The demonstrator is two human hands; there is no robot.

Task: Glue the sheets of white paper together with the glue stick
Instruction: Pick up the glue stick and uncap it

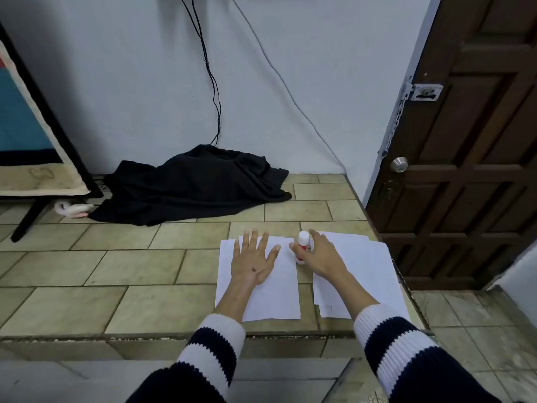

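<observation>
Paper sheets lie in two places on the tiled ledge (162, 303), a raised platform faced with matte olive-beige rectangular tiles and dark grout lines. One smooth white sheet (279, 298) lies flat on the left, and a loose stack of white sheets (374, 266) sits just beside it on the right, its edges fanned a little so several corners show. The left hand (252, 261) lies palm down on the single sheet, fingers straight and spread, pressing it flat. Between the two lots of paper stands the glue stick (302, 246), a small upright cylinder with a rounded white cap and a red band on its body; its base rests on the tile at the sheet's right edge. The right hand (319, 255) is curled round the glue stick, thumb on the near side and fingers wrapped behind it (whether the cap is on tight I cannot tell). Both forearms come out of thick ribbed knit sleeves (215, 344) in broad navy and white stripes. Further back against the pale wall lies a crumpled heap of black cloth (191, 184), soft and folded, with thin black cables (210, 74) hanging down to it. A dark wooden panelled door (476, 158) stands at the right, with a round metal knob (399, 164) and a metal latch (425, 92) above it. At the far left a black-framed board leans with a blue and cream surface.
</observation>
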